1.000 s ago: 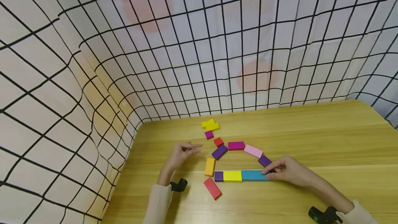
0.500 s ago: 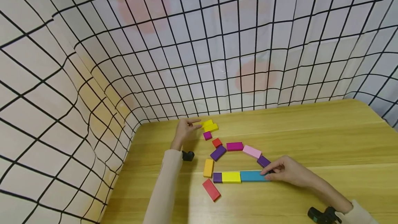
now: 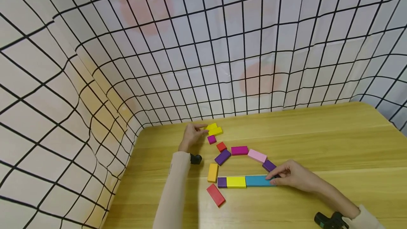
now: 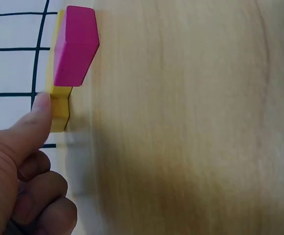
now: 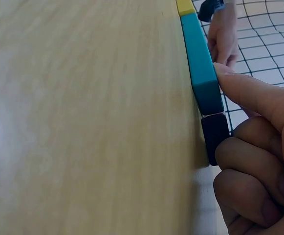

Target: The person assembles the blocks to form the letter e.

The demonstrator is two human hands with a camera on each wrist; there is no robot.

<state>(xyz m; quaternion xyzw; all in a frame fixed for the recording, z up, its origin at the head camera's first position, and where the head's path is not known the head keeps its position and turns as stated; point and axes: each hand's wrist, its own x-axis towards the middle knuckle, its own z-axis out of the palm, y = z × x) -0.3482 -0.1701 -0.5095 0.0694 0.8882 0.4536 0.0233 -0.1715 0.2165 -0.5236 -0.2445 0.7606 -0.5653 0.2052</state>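
Observation:
At the back left, my left hand (image 3: 193, 134) has thumb and index finger at the left end of a pair of yellow blocks (image 3: 215, 131), pinching one. In the left wrist view the thumb lies against a yellow block (image 4: 59, 110), behind a magenta block (image 4: 77, 46); the index finger is hidden. My right hand (image 3: 295, 176) pinches the right end of a long blue block (image 3: 255, 181). In the right wrist view, a dark block (image 5: 215, 139) adjoins the blue block's near end, beside the curled fingers. A yellow block (image 3: 236, 182) and short purple block (image 3: 222, 182) continue that row leftward.
An arc of blocks bends behind the row: orange (image 3: 213, 172), purple (image 3: 223, 157), magenta (image 3: 239, 150), pink (image 3: 257, 156), and purple (image 3: 269, 165). A small red block (image 3: 221, 146) touches the arc. A longer red block (image 3: 216, 195) lies front left. Grid-patterned cloth (image 3: 203, 52) borders the table.
My left hand has moved from beside the arc to the back left, reaching the yellow blocks. My right hand stays at the blue block.

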